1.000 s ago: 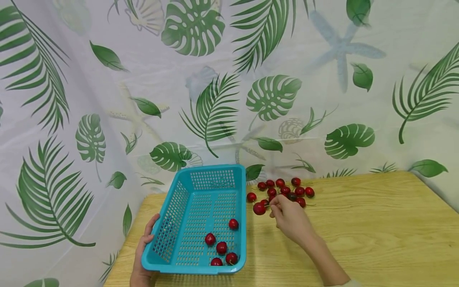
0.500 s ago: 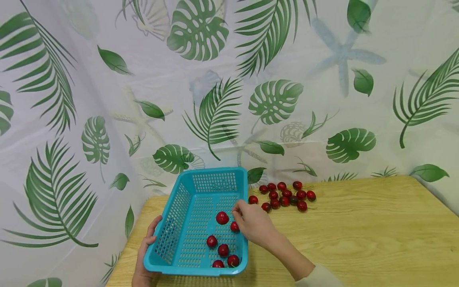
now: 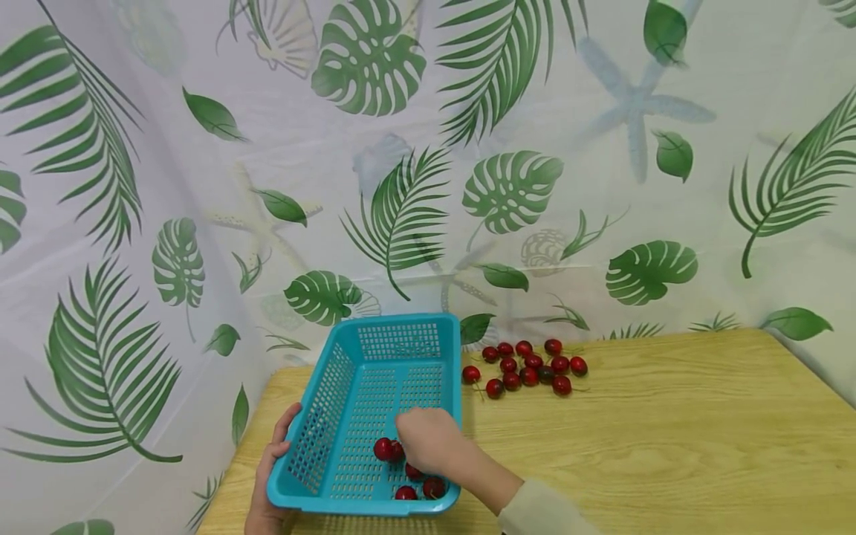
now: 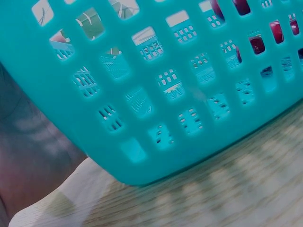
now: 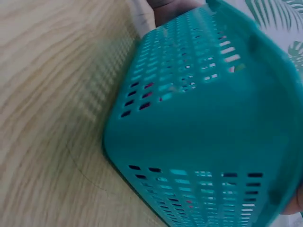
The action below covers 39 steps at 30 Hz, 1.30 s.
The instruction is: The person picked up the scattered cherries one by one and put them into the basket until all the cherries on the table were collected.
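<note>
The teal basket (image 3: 354,506) stands on the desk (image 3: 669,416), its long axis running away from the person. Inside its near end lie cherries (image 3: 434,487), one partly covered by the right hand (image 3: 428,441), whose fingers are curled, tips hidden; whether they pinch a stem, I cannot tell. The left hand (image 3: 267,475) grips the basket's left side, fingertips hidden. Beyond its right wall, loose cherries (image 3: 511,380) cluster.

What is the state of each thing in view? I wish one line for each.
Basket: upright, on the table.
Cherries inside: some partly hidden.
Cherries on table: loose, close together.
Left hand: holding basket's side.
Right hand: over the basket floor, its grip hidden.
Backdrop: hanging, slightly creased.
</note>
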Each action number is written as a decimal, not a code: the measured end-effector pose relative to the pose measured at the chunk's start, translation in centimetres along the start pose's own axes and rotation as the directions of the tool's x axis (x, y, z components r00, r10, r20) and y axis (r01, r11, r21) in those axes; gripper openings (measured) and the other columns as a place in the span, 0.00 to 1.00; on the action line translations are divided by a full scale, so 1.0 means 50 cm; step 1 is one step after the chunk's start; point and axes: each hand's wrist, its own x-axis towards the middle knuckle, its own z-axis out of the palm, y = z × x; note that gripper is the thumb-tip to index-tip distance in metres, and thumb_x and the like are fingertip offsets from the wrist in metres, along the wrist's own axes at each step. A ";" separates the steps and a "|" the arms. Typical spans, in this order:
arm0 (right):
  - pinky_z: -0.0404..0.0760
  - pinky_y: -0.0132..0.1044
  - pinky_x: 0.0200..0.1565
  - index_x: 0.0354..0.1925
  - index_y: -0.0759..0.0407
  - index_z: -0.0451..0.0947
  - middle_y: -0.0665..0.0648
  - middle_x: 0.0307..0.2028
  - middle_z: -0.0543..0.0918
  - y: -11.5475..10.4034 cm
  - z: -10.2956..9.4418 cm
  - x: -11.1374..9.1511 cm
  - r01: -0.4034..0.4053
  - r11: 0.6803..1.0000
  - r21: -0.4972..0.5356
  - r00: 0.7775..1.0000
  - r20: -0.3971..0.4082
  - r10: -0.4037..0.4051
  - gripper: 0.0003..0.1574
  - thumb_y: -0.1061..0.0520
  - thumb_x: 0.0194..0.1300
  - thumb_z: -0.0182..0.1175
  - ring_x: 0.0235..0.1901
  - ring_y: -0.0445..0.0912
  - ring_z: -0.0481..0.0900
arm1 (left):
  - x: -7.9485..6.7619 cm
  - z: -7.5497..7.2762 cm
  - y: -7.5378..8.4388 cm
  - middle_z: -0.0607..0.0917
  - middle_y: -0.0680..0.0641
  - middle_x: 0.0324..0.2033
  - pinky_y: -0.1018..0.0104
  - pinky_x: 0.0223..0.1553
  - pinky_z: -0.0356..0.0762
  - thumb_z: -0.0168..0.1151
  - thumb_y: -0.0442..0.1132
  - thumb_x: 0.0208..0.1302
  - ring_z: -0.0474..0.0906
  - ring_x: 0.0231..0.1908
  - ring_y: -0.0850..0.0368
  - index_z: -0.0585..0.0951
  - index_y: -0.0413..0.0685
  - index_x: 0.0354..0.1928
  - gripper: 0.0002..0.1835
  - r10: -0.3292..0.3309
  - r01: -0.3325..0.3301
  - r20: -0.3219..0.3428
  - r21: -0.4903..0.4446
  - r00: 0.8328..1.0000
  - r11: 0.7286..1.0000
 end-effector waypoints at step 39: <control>0.73 0.36 0.19 0.19 0.52 0.74 0.48 0.14 0.70 -0.015 0.017 0.006 -0.127 0.976 -0.174 0.979 0.134 0.151 0.15 0.59 0.60 0.66 0.16 0.39 0.63 | -0.003 0.003 -0.004 0.64 0.63 0.67 0.59 0.57 0.71 0.16 0.37 0.74 0.67 0.61 0.59 0.48 0.73 0.78 0.34 -0.004 0.004 -0.020 0.013 1.000 1.000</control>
